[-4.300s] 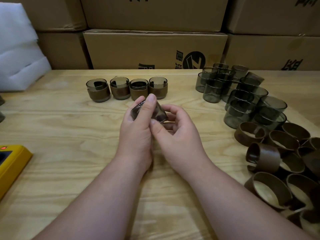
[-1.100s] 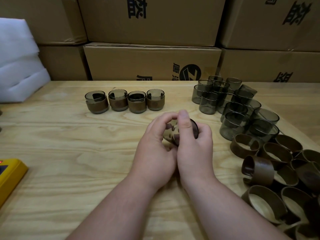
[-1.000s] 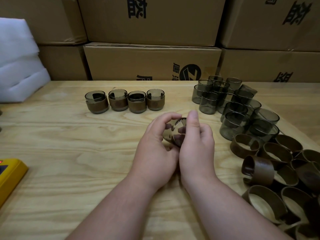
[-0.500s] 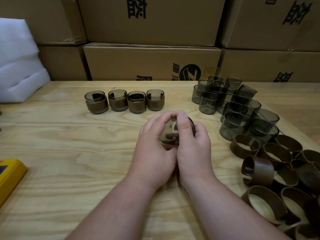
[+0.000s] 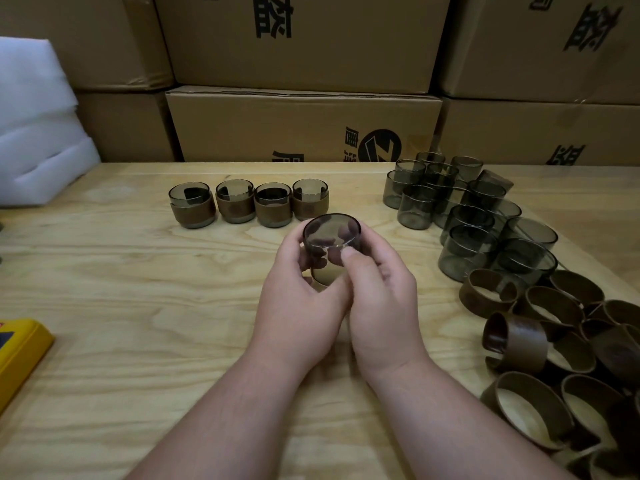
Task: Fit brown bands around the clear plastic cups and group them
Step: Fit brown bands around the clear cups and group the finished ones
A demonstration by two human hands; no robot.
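Held above mid-table: one clear cup (image 5: 331,237), gripped between left hand (image 5: 300,299) and right hand (image 5: 379,296), fingers of both curled round its wall, right thumb against the rim. Just beyond, a row of four banded cups (image 5: 248,205) on the wooden table (image 5: 138,306). To the right, a cluster of bare cups (image 5: 464,209); nearer, a heap of loose brown bands (image 5: 554,341). Behind, stacked cardboard boxes (image 5: 301,126); far left, white foam (image 5: 34,133) and a yellow device (image 5: 17,355) at the edge.
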